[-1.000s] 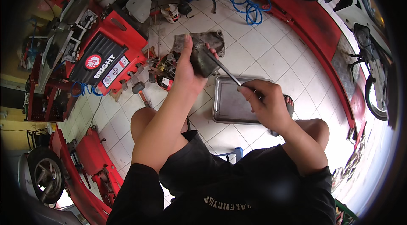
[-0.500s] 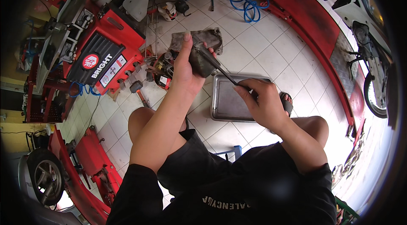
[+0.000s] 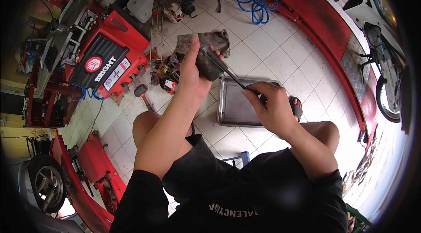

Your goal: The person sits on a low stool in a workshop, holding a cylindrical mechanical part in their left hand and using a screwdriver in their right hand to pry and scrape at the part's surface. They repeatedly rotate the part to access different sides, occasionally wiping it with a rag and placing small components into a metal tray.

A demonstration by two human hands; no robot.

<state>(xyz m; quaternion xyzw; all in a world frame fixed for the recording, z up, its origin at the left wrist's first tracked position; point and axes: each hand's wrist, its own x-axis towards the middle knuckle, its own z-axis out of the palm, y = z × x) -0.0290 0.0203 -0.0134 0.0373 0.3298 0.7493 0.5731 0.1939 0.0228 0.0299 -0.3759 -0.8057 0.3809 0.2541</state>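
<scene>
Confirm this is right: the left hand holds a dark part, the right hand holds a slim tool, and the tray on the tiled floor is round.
Not quite: the head view shows the tray is rectangular, not round. The left hand does hold the dark part, and the right hand the slim tool.

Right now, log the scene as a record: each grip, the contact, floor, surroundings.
left grip: wrapped around dark grimy part, thumb extended
right grip: holding slim rod-like tool
contact: tool reaches across the part; exact tip contact unclear
floor: metal tray on light tiles, partly covered from view by the right grip; stained grey piece beyond the part
left side: red-and-black unit
right side: long red ramp
</scene>
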